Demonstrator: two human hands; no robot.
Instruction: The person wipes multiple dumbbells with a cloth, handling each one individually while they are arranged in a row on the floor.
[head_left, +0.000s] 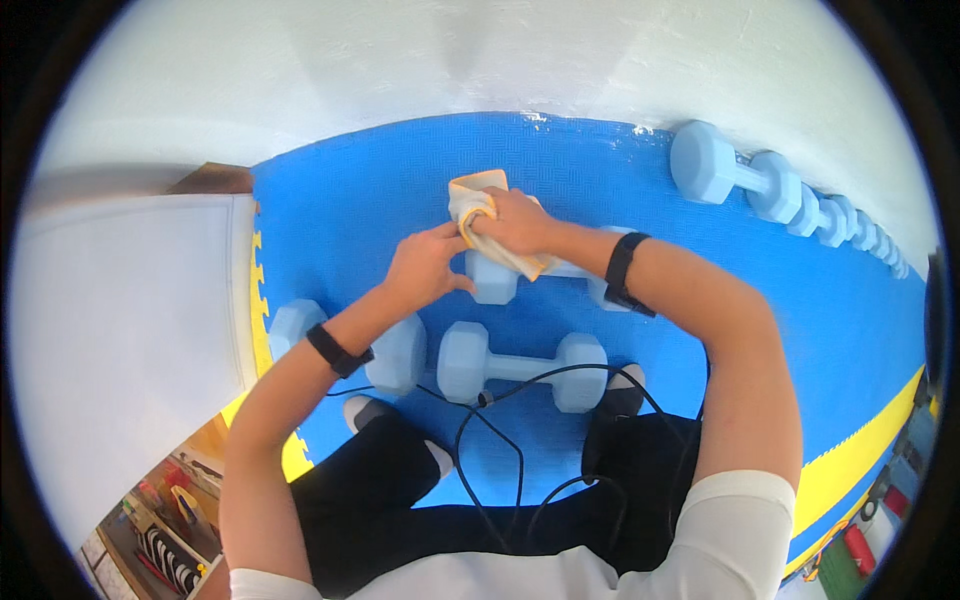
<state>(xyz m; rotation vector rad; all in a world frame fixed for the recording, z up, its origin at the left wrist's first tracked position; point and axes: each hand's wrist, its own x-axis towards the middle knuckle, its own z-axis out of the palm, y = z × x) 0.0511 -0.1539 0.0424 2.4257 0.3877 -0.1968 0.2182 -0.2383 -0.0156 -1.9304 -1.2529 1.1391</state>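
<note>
My right hand (517, 219) grips a folded whitish cloth (478, 182) with yellow-orange edging and presses it over the left head of a light blue hexagonal dumbbell (493, 283). The dumbbell lies on the blue foam mat (360, 195); my right forearm and wristband cover part of its handle and right head. At that dumbbell's left end is my left hand (424, 266), thumb below and fingers above, spanning the end beside the cloth. Closer to my feet lies a second dumbbell (521, 367). A third, larger dumbbell (397, 354) sits left of it, partly behind my left wrist.
A row of dumbbells (772, 186) runs along the white wall (525, 52) at right. Black cable (517, 442) loops across my legs and the near dumbbell. A white panel (135, 322) stands at left, with an open drawer of items (169, 540) below it.
</note>
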